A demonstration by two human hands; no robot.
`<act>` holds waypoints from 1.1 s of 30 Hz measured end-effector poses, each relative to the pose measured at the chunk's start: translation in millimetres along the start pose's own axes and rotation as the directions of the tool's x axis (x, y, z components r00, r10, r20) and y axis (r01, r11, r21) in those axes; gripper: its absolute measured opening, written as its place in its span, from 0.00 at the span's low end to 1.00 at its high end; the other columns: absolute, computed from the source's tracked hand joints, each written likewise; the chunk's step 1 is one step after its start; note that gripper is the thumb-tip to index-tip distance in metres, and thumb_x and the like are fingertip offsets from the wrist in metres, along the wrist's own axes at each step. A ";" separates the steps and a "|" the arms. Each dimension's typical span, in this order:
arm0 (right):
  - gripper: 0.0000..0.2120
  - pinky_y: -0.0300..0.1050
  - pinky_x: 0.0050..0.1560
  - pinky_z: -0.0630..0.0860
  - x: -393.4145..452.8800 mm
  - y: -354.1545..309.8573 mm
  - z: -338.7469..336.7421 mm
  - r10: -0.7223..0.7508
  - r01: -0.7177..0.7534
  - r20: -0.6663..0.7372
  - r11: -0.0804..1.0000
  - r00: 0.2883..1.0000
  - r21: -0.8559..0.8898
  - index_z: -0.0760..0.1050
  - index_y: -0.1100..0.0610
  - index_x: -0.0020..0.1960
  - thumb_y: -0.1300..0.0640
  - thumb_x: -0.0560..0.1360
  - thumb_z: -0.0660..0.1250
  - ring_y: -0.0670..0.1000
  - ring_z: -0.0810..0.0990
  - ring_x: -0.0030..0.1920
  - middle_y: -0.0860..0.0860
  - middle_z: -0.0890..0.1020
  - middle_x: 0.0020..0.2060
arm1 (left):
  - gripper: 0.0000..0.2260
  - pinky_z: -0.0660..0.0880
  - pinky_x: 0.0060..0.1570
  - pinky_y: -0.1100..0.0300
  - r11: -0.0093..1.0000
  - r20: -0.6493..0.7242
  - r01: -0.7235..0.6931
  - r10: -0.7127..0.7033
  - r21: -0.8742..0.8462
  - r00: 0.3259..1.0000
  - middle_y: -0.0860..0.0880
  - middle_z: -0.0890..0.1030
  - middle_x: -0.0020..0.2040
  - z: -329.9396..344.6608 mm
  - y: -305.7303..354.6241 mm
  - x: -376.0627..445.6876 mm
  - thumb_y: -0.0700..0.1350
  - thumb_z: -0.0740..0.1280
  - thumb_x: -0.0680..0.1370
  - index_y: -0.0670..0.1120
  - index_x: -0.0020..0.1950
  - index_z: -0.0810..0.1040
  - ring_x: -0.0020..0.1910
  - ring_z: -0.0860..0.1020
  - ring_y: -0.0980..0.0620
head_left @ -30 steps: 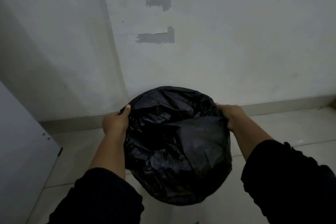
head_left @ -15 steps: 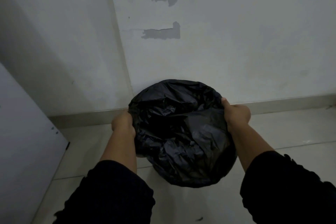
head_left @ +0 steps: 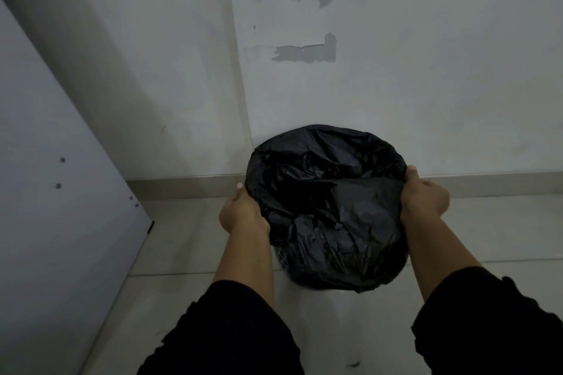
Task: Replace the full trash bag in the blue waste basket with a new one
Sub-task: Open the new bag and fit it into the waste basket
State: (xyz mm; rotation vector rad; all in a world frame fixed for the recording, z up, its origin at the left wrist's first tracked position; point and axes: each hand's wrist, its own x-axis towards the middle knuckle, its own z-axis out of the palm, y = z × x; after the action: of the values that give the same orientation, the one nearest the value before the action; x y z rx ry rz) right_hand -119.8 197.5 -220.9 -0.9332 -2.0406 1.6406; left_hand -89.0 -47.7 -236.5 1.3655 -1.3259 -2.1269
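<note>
A black trash bag [head_left: 329, 207] is draped over the waste basket and covers nearly all of it. Only a small patch of the blue mesh basket wall [head_left: 281, 260] shows at the lower left, under the bag's edge. My left hand [head_left: 240, 213] grips the bag-covered rim on the left side. My right hand [head_left: 423, 195] grips it on the right side, thumb on top. The basket is low over the tiled floor close to the wall; whether it touches the floor is hidden by the bag.
A white wall [head_left: 426, 85] with two grey patches rises just behind the basket, with a skirting strip [head_left: 189, 187] at its foot. A white panel [head_left: 54, 192] with screws leans along the left. Pale floor tiles [head_left: 189, 253] lie around the basket.
Both hands have carried the bag-covered basket down and toward the wall. The grips on the rim stay the same, and a bit of blue mesh now shows.
</note>
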 end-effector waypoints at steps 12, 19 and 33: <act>0.22 0.41 0.47 0.68 -23.4 -6.2 -15.0 0.197 -0.197 0.034 0.980 0.980 0.005 0.76 0.70 0.56 0.50 0.79 0.60 0.61 0.77 0.57 0.63 0.79 0.56 | 0.21 0.78 0.47 0.57 0.962 -0.097 -0.256 0.265 0.099 0.959 0.44 0.84 0.50 8.0 -17.5 -29.2 0.56 0.68 0.76 0.39 0.53 0.83 0.48 0.81 0.46; 0.18 0.53 0.55 0.78 -61.7 1.3 -27.4 0.389 -0.408 0.125 0.880 0.913 0.241 0.75 0.62 0.44 0.46 0.78 0.64 0.59 0.79 0.50 0.58 0.79 0.48 | 0.19 0.72 0.47 0.61 0.959 -0.160 -0.224 0.253 0.175 0.954 0.43 0.82 0.56 17.5 -14.6 -48.4 0.54 0.63 0.80 0.40 0.59 0.80 0.54 0.80 0.45; 0.09 0.45 0.39 0.77 -64.9 31.2 -51.6 0.408 -0.507 0.313 0.768 0.858 0.390 0.79 0.62 0.52 0.68 0.75 0.63 0.56 0.77 0.41 0.59 0.81 0.44 | 0.18 0.77 0.54 0.54 0.994 -0.157 -0.112 0.111 0.007 0.981 0.45 0.81 0.54 9.1 -44.4 -74.7 0.52 0.59 0.82 0.41 0.57 0.81 0.52 0.79 0.45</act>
State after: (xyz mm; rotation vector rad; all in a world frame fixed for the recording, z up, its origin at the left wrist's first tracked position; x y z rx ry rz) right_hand -31.7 193.5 -229.2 -1.1780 -1.4681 2.4450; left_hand -48.5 29.4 -229.1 1.3920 -1.3058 -1.9059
